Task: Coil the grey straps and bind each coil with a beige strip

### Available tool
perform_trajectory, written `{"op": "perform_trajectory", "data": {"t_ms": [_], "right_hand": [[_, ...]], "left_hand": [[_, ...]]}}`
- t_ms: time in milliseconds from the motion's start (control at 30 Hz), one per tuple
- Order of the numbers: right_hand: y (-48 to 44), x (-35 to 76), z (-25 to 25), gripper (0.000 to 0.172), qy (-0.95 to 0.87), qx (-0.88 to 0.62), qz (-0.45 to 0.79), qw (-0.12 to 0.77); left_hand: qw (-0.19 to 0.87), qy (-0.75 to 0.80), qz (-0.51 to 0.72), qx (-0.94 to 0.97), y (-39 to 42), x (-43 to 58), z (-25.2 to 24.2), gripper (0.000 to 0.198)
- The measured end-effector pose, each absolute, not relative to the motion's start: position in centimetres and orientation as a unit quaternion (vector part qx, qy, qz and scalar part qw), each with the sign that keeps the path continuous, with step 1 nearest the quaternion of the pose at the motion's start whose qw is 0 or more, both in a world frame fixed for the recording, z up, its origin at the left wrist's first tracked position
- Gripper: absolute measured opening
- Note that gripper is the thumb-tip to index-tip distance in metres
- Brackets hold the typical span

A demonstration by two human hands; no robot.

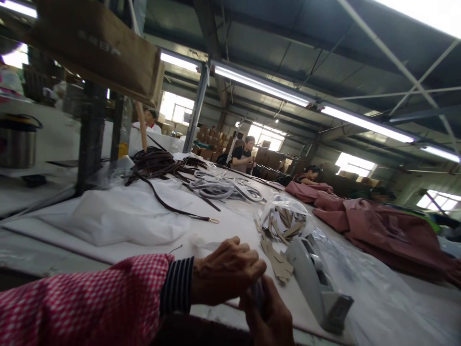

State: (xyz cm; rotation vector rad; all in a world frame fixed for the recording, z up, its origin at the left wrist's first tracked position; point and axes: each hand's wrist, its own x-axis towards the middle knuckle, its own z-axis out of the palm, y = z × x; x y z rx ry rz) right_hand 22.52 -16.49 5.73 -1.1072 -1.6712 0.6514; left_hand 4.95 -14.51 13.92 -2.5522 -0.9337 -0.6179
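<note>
At the table's near edge (306, 315), the right hand (272, 312) holds 1 blurred grey item (257, 293) in curled fingers, against the left hand (230, 269). Left grip: cannot tell.

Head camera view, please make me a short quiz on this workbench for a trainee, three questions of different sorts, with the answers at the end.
1. Which of these is nearest the right hand?
a) the metal flask
b) the tape dispenser
c) the dark brown straps

2. True or false: the sleeve on the left arm is red-and-white checked.

3. Fill in the missing word: the clear plastic bag beyond the tape dispenser holds a heap of beige ____.

Key: 1. b; 2. true; 3. strips
</note>
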Motion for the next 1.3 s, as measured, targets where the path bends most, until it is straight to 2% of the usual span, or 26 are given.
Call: {"op": "perform_trajectory", "data": {"t_ms": [67, 200, 267, 433, 567, 633, 767, 867, 1167, 1300], "right_hand": [[-15.2, 23.0, 7.6, 0.046, -0.695, -0.421, 0.295, 0.502], [-13.4, 27.0, 10.2, 0.046, -0.679, -0.449, 0.268, 0.516], [-12.3, 29.1, 10.5, 0.039, -0.671, -0.468, 0.241, 0.522], [-9.6, 31.2, 8.2, 0.027, -0.717, -0.438, 0.209, 0.500], [-9.4, 29.1, 7.0, 0.027, -0.792, -0.395, 0.103, 0.455], [-9.7, 27.3, 7.5, 0.030, -0.816, -0.363, 0.057, 0.446], [-9.6, 25.1, 9.7, 0.025, -0.824, -0.337, -0.016, 0.456], [-9.1, 25.6, 11.2, 0.032, -0.839, -0.335, -0.023, 0.429], [-10.2, 25.9, 14.0, 0.026, -0.898, -0.307, -0.043, 0.313], [-10.4, 26.4, 13.9, 0.025, -0.899, -0.284, -0.087, 0.323]], "left_hand": [[0.004, -0.367, -0.206, -0.907, -13.3, 3.3, 14.8, 0.010], [-0.477, -0.325, -0.133, -0.806, -10.5, -1.0, 16.0, 0.032], [-0.584, -0.310, -0.151, -0.735, -9.6, -2.7, 15.7, 0.038], [-0.626, -0.338, -0.172, -0.681, -9.4, -4.8, 14.5, 0.036], [-0.634, -0.352, -0.207, -0.657, -10.1, -4.3, 14.7, 0.032], [-0.634, -0.348, -0.234, -0.650, -10.2, -3.2, 15.4, 0.032], [-0.635, -0.349, -0.262, -0.637, -9.9, -0.9, 17.0, 0.037], [-0.635, -0.351, -0.270, -0.633, -9.7, 0.2, 17.6, 0.040], [-0.648, -0.345, -0.249, -0.631, -10.4, 1.3, 17.4, 0.034], [-0.663, -0.313, -0.214, -0.645, -10.5, 0.6, 17.4, 0.030]]}}
